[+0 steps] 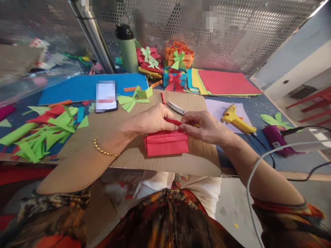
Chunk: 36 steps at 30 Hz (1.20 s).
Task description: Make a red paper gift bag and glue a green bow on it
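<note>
A small red folded-paper bag [168, 144] rests on the cardboard sheet [199, 158] in front of me. My left hand [157, 119] is closed on its upper edge, thumb along the top. A narrow red paper strip [173, 121] lies along that edge, between the two hands. My right hand [203, 126] pinches at the right end of the strip and edge, its fingertips touching my left thumb area. The inside of the bag is hidden. Just beyond the hands lie scissors [176, 107], partly covered.
A yellow glue gun [236, 119] lies on the right near a purple device [278, 141] and cables. Green paper scraps [38, 137] pile up at left, by a phone [106, 94]. Behind stand a bottle [127, 48], decorated paper bags [179, 57] and coloured sheets [227, 82].
</note>
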Each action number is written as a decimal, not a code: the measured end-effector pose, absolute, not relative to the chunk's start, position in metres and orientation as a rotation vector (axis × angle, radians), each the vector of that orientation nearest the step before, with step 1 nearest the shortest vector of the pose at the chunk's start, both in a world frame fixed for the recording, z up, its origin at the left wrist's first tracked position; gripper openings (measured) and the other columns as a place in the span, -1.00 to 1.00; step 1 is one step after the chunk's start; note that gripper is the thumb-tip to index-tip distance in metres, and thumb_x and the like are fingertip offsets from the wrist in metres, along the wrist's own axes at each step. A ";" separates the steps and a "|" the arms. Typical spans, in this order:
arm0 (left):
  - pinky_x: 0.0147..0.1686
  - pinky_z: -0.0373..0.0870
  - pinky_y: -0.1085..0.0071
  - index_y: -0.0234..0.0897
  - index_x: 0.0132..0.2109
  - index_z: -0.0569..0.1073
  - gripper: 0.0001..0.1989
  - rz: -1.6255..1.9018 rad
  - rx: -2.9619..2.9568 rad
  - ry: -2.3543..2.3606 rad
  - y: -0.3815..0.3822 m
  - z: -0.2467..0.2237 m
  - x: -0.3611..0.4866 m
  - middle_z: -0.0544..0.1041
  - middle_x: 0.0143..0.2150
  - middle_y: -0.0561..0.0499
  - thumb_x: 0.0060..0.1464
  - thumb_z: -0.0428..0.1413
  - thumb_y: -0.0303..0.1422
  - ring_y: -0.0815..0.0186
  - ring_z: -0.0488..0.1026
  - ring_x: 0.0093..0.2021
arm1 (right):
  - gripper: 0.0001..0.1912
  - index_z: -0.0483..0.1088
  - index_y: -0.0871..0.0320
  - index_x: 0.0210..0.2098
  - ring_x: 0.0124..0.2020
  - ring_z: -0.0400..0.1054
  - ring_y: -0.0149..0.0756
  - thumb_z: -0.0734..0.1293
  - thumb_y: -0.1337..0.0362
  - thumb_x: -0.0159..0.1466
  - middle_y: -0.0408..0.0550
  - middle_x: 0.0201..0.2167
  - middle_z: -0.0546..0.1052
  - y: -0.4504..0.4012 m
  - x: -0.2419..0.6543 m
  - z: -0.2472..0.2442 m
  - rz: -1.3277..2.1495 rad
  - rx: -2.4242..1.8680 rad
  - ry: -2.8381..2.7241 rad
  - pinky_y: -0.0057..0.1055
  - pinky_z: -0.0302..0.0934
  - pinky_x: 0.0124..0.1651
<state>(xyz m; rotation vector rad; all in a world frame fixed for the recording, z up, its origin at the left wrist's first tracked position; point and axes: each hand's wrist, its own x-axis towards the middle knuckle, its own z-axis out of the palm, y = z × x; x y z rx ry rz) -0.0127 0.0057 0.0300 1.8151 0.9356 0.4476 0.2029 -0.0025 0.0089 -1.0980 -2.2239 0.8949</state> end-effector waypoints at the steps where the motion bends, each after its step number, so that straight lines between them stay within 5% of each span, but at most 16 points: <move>1: -0.58 -0.01 0.49 -0.31 -0.61 0.41 -0.69 0.450 1.817 0.927 0.006 0.030 -0.013 0.23 -0.63 0.16 0.03 0.24 -0.33 0.50 0.10 -0.60 | -0.71 0.39 0.14 -0.46 -0.55 0.16 -0.45 0.38 0.09 0.29 -0.22 -0.61 0.36 -0.002 0.203 0.008 0.881 -1.103 -2.225 -0.40 -0.02 -0.46; 9: -0.53 0.09 0.50 -0.29 -0.36 0.69 -0.81 0.469 1.916 1.000 0.010 0.031 -0.017 0.44 -0.56 0.11 0.05 0.22 -0.30 0.43 0.24 -0.53 | -0.42 0.40 0.13 -0.45 -0.58 0.28 -0.41 0.31 -0.26 0.36 -0.14 -0.62 0.46 0.000 0.208 0.013 1.070 -1.064 -2.131 -0.41 0.06 -0.49; 20: -0.49 0.15 0.48 -0.27 -0.21 0.73 -0.71 0.347 1.998 1.115 0.010 0.032 -0.020 0.53 -0.46 0.08 0.12 0.17 -0.20 0.39 0.32 -0.46 | -0.45 0.51 0.17 -0.40 -0.58 0.30 -0.43 0.41 -0.23 0.28 -0.14 -0.61 0.48 0.000 0.210 0.012 1.159 -1.097 -2.090 -0.45 0.06 -0.53; 30: -0.51 0.08 0.48 -0.30 -0.44 0.62 -0.71 0.486 1.983 0.971 0.008 0.029 -0.015 0.33 -0.58 0.14 0.13 0.19 -0.20 0.43 0.17 -0.52 | -0.53 0.50 0.15 -0.42 -0.56 0.35 -0.39 0.45 -0.16 0.25 -0.13 -0.58 0.49 0.000 0.209 0.007 1.210 -1.087 -2.051 -0.44 0.15 -0.52; 36: -0.55 -0.04 0.46 -0.29 -0.62 0.35 -0.60 0.476 1.963 0.944 0.011 0.026 -0.016 0.16 -0.62 0.16 0.11 0.19 -0.25 0.47 0.04 -0.56 | -0.53 0.50 0.17 -0.43 -0.59 0.26 -0.45 0.44 -0.14 0.27 -0.17 -0.62 0.45 -0.001 0.208 0.007 1.209 -1.051 -2.055 -0.46 0.06 -0.55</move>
